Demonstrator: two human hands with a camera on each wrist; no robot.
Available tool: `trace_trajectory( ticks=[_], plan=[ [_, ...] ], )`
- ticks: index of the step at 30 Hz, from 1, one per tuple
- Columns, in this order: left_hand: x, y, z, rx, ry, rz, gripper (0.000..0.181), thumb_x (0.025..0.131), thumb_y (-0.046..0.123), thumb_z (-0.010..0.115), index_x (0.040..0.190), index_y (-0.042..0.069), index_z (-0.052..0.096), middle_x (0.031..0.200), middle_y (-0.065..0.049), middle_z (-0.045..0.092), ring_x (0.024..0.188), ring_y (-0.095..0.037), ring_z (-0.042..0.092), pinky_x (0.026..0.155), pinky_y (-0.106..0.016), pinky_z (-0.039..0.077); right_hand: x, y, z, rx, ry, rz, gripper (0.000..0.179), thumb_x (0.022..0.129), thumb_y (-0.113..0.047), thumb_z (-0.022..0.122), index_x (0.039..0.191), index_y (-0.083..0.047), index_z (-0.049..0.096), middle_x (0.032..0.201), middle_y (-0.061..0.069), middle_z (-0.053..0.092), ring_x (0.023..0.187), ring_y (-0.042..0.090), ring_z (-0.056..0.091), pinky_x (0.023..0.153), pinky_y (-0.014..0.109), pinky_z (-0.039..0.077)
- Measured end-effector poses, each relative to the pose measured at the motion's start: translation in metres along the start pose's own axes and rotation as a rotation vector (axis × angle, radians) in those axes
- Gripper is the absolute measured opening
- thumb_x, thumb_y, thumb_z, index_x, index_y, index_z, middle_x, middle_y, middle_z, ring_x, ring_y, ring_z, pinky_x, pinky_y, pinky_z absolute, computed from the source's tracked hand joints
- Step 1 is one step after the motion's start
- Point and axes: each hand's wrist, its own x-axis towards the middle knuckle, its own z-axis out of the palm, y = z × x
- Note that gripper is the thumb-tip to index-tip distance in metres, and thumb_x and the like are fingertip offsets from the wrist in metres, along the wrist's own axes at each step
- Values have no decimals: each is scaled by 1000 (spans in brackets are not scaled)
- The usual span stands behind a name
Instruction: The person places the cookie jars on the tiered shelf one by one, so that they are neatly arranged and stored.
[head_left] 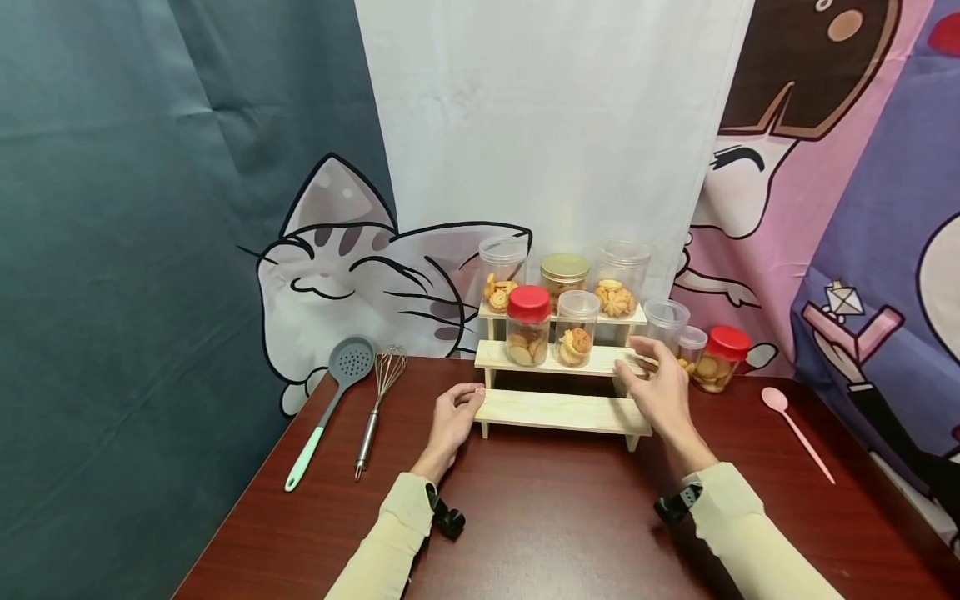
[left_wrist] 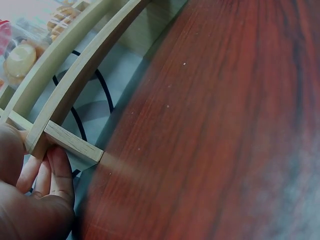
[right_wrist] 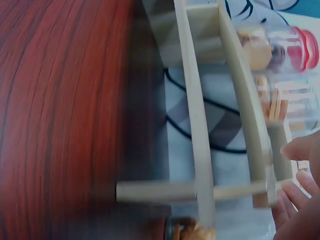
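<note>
A three-tier wooden display shelf (head_left: pixel 564 410) stands on the table. My left hand (head_left: pixel 452 421) grips the left end of its lowest step; in the left wrist view the fingers (left_wrist: pixel 60 175) curl below the board. Beside the right end of the middle step is my right hand (head_left: pixel 663 392), thumb and fingers apart, with nothing held. On the middle step stand a red-lidded cookie jar (head_left: pixel 528 329) and a clear-lidded jar (head_left: pixel 577 329). The top step bears two clear jars (head_left: pixel 501 279) (head_left: pixel 619 283) and a gold-lidded jar (head_left: pixel 564 271) between them. The lowest step carries nothing.
Right of the shelf, behind my right hand, are clear jars (head_left: pixel 666 318) and a red-lidded jar (head_left: pixel 722 358). A pink spoon (head_left: pixel 798 433) lies at the far right. On the left lie a slotted turner (head_left: pixel 330 408) and a whisk (head_left: pixel 377 408). A printed curtain (head_left: pixel 555 125) hangs behind.
</note>
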Motion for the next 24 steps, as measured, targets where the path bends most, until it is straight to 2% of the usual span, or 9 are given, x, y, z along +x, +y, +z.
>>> trace_trajectory(
  ticks=[4,10,13,16,20,24],
  plan=[
    [0,0,0,4,0,-6,33,107,20,70,131,-3,73,120,-21,75,99,-13,70,85,-16,52,1,9,-13,-24,64,15,41,94,-12,81,134,-6,71,129,19,75,115,33,73,90,9,49],
    [0,0,0,-1,2,-2,32,107,21,71,130,-1,74,121,-21,74,101,-16,71,84,-16,52,12,19,-30,-18,174,21,37,95,-12,80,130,-3,71,122,19,77,100,15,69,85,9,49],
    [-1,1,0,0,3,0,33,106,22,71,130,-1,74,121,-21,75,102,-18,72,84,-16,53,21,24,-35,-7,203,31,42,95,-13,81,133,-1,68,123,21,75,95,4,65,86,11,50],
    [-1,2,0,4,1,3,35,106,22,71,131,-2,73,121,-21,75,103,-19,72,84,-17,53,28,27,-40,-21,217,61,48,94,-18,82,137,-3,66,124,20,74,93,-2,63,85,10,50],
    [-1,2,0,10,2,8,36,107,24,70,131,-2,73,121,-21,75,105,-19,71,84,-19,53,37,32,-47,-62,223,75,51,95,-19,82,139,-3,63,128,18,72,98,6,64,85,8,49],
    [-1,2,0,23,3,0,32,106,25,71,129,2,76,122,-19,77,108,-20,70,87,-21,53,46,44,-56,-128,216,96,53,95,-17,80,141,-2,60,134,19,67,109,22,64,86,10,46]
  ],
)
